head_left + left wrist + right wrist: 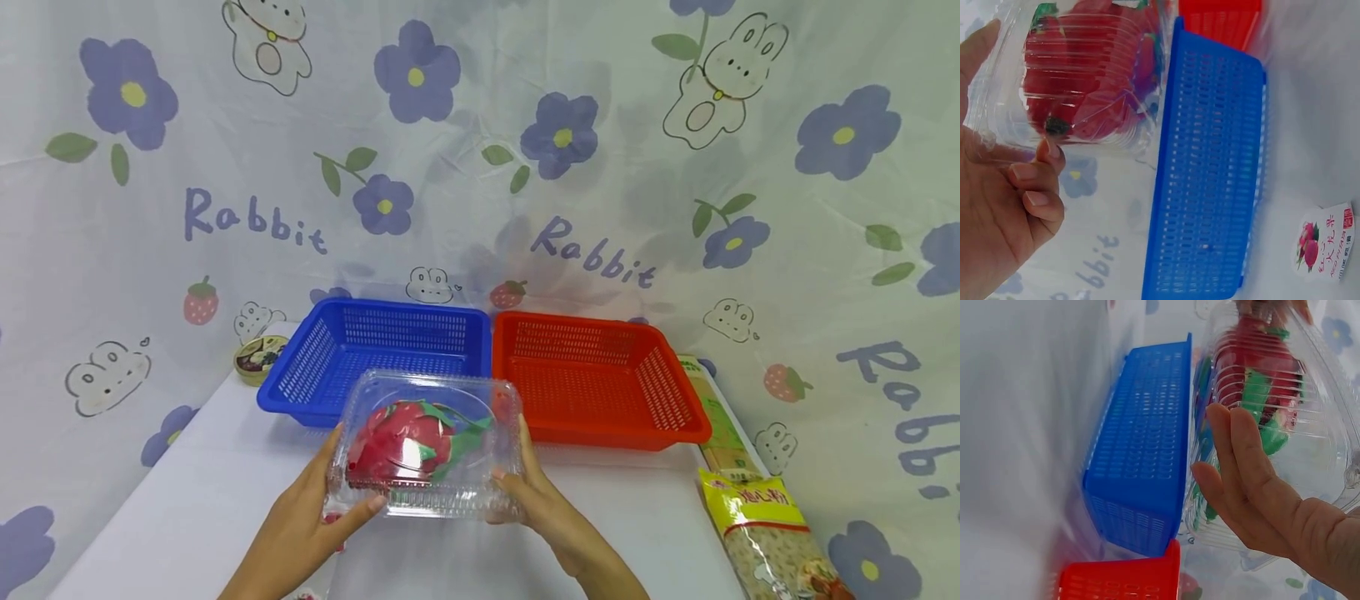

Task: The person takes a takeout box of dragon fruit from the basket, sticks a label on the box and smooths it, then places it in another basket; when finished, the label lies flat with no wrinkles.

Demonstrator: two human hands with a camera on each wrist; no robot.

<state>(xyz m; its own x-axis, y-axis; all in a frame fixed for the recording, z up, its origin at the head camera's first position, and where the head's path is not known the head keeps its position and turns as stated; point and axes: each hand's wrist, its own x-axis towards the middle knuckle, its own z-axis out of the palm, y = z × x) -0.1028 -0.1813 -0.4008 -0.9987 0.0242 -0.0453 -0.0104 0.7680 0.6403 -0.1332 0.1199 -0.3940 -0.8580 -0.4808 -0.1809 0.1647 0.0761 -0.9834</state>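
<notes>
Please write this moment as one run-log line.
left hand, right hand: hold clear box | inside: red dragon fruit | beyond: blue basket, red basket

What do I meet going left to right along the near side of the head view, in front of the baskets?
Left hand, clear container with a red dragon fruit inside, right hand, yellow-topped bag.

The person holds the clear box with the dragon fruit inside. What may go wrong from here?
Slipping: the left grip and right grip hold the clear box in the air by its sides, so it might drop if either loosens.
Tilting: the dragon fruit lies nearer the left grip, so that end may dip.
Bumping: the blue basket is close, and its rim might catch the box.
</notes>
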